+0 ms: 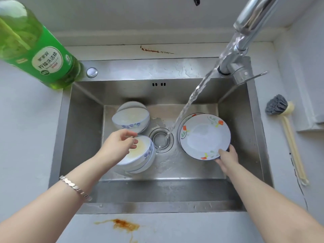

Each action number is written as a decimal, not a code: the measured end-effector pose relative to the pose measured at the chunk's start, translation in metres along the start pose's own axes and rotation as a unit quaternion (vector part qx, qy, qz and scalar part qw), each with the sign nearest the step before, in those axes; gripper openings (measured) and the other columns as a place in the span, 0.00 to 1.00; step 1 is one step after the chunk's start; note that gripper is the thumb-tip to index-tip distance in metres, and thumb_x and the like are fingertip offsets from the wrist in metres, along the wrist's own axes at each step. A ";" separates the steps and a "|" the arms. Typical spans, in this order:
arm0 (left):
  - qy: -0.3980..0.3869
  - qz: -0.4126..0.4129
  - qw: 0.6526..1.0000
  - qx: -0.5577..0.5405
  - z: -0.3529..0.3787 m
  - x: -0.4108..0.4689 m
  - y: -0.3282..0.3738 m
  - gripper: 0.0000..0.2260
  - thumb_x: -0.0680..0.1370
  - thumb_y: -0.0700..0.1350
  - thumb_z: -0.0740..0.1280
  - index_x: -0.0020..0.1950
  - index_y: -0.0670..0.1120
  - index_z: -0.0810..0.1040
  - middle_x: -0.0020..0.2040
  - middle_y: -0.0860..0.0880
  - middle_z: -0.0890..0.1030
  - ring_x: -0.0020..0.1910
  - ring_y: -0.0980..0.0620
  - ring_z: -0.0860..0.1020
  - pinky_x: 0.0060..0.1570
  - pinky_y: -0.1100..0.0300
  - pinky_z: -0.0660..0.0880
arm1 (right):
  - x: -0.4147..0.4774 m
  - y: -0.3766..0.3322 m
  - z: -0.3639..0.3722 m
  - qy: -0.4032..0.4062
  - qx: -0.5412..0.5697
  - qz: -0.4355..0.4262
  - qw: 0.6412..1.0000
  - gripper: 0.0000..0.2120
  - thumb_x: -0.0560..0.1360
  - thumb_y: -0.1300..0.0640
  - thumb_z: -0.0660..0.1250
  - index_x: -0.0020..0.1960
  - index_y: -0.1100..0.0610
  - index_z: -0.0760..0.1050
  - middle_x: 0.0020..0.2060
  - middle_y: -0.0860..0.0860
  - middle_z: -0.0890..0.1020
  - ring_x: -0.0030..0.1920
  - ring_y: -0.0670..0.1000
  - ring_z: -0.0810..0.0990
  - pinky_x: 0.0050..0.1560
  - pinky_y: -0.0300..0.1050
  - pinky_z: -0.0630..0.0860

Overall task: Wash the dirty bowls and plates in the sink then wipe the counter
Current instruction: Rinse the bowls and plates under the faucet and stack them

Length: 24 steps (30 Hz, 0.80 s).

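Note:
In the steel sink (82, 123) stand two stacks of white bowls with blue flowers. The near stack (140, 155) is stained yellow inside, and my left hand (117, 146) pinches the rim of its top bowl. The far stack (130, 118) lies tilted behind it. On the right, my right hand (228, 158) grips the lower edge of a white plate with orange flowers (204, 135), tilted above another plate (180, 127). Water (191, 99) runs from the faucet (245, 35) into the drain (161, 139) between the bowls and the plates.
A green dish-soap bottle (40, 50) stands at the sink's back left corner. A dish brush (287, 127) with a cream handle lies on the counter at the right. An orange-brown stain (124, 224) marks the front counter, and a thinner one (156, 50) marks the ledge behind the sink.

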<state>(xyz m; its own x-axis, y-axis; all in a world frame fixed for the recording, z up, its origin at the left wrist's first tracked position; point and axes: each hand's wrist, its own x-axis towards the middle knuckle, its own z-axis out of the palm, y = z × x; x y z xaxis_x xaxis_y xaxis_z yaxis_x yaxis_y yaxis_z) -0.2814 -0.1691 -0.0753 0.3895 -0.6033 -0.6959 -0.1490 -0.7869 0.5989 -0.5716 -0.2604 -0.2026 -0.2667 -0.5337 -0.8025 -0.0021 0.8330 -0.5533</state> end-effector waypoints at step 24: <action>0.042 -0.037 0.996 -0.071 -0.048 -0.018 -0.046 0.10 0.78 0.33 0.58 0.52 0.44 0.75 0.43 0.49 0.80 0.43 0.51 0.79 0.45 0.57 0.73 | -0.148 0.007 0.127 -0.293 -0.301 0.108 0.901 0.21 0.79 0.50 0.58 0.68 0.55 0.56 0.39 0.60 0.76 0.29 0.53 0.77 0.24 0.40 0.76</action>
<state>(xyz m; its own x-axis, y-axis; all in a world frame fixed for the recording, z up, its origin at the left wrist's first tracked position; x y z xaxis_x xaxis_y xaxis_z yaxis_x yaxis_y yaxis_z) -0.2382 -0.1160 -0.0712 0.4699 -0.5266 -0.7085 0.0103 -0.7992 0.6009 -0.4097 -0.1945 -0.1158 0.2312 -0.1886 -0.9545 -0.5809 0.7602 -0.2909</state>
